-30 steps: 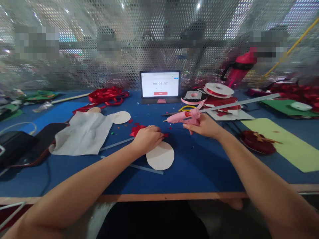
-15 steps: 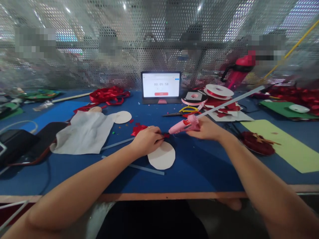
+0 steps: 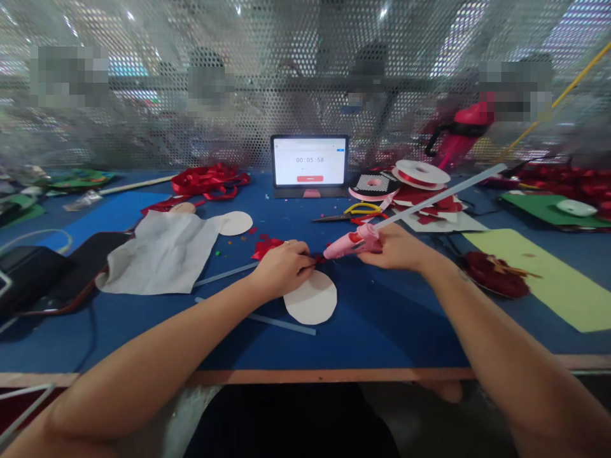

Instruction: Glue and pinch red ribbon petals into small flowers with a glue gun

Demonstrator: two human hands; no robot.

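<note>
My left hand (image 3: 281,270) rests with its fingers closed on a crumpled red paper or felt piece (image 3: 265,248), which spreads out beneath the palm and fingertips. A round white card disc (image 3: 312,297) lies just below that hand, partly under it. My right hand (image 3: 398,248) grips a pink hot glue gun (image 3: 353,245), with a long translucent glue stick (image 3: 439,197) running up and right from its back. The gun's nozzle points left and ends close to my left fingertips. Two loose glue sticks (image 3: 279,324) lie on the blue table near the disc.
A white cloth (image 3: 160,254) and a second white disc (image 3: 236,222) lie left. Behind stand a tablet showing a timer (image 3: 309,161), red ribbon (image 3: 205,181), ribbon spools (image 3: 420,173) and scissors (image 3: 338,218). Right lies a yellow-green sheet (image 3: 539,280). A perforated metal screen stands behind.
My right hand has lowered the glue gun and swung its nozzle down toward my left fingertips. The glue stick now tilts less steeply. My left hand has barely moved.
</note>
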